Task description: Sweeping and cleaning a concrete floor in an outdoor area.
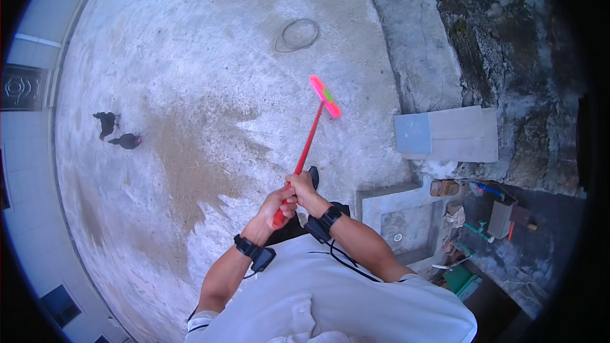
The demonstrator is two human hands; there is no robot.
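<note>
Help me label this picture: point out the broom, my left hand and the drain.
Broom (pixel 309 140), head view: red handle's middle.
Left hand (pixel 274 205), head view: back of hand.
Drain (pixel 398 237), head view: centre of round cover.

Left grip (pixel 277 205), right grip (pixel 303 188) clenched

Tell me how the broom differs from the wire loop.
The broom is mostly red and pink; the wire loop is grey. The broom is straight-handled; the wire loop curves round. The left hand and right hand grip the broom; the wire loop lies untouched.
</note>
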